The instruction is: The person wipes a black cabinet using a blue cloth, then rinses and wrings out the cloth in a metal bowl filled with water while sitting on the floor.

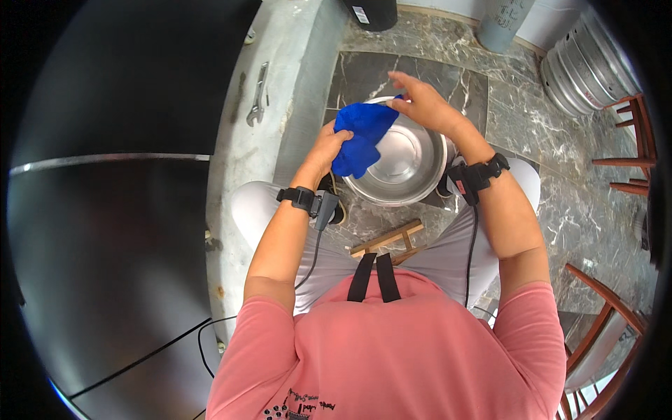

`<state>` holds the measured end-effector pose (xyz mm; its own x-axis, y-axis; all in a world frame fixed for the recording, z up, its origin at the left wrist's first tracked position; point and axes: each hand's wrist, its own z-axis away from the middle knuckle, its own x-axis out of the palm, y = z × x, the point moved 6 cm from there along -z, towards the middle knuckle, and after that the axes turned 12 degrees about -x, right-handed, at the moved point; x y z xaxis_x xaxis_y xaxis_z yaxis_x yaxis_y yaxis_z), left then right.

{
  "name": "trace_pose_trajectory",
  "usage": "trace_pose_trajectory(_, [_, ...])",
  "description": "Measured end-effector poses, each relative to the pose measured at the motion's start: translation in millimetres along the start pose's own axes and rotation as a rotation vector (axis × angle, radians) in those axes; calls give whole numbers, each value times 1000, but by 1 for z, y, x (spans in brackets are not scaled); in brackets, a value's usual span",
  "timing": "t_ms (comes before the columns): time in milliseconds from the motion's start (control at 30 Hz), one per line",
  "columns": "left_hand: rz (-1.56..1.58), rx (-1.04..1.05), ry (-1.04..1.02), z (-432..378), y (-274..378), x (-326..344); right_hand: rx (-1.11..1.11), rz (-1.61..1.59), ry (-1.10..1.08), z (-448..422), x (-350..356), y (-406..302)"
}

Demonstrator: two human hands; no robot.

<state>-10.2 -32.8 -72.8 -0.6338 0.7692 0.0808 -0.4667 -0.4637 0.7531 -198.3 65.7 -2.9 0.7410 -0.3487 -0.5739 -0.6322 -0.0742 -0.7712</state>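
Note:
A bright blue cloth is stretched between my two hands over a round stainless steel basin. My left hand grips the cloth's left side, with the thumb on top. At the cloth's upper right corner, my right hand pinches it near the thumb, while the index finger sticks out. The basin stands on the floor between my feet. Its upper left part is hidden by the cloth, and the visible bottom looks shiny.
An adjustable wrench lies on the concrete ledge to the left, beside a black cabinet. A low wooden stool shows between my legs. Right are a metal keg and a wooden chair. Cables run from both wrist devices.

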Motion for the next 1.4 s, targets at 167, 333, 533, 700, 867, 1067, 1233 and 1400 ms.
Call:
trace_pose_trajectory(167, [-385, 14, 36, -45, -49, -10, 38, -61, -1, -10, -4, -1])
trace_pose_trajectory(333, [-546, -33, -12, -81, -77, 2, 54, -61, -44, -14, -2, 1])
trace_pose_trajectory(533, [-643, 0, 81, -116, -129, -27, 20, -137, 16, -17, 0, 0])
trace_pose_trajectory(700, [-1058, -55, -37, -147, -196, 13, 72, -146, -35, -14, 3, -7])
trace_pose_trajectory(867, [-1185, -225, -113, -152, -211, 58, 132, -197, -32, -10, -5, -4])
trace_pose_trajectory(1067, [-1173, -202, -227, -167, -259, 58, 262, -215, -144, -10, -10, -6])
trace_pose_trajectory(1233, [-1223, -215, -296, -187, -279, 58, 104, -239, -119, -9, -5, -12])
trace_pose_trajectory(1400, [-1168, -265, -275, -186, -272, 49, 174, -185, -200, -4, 4, 1])
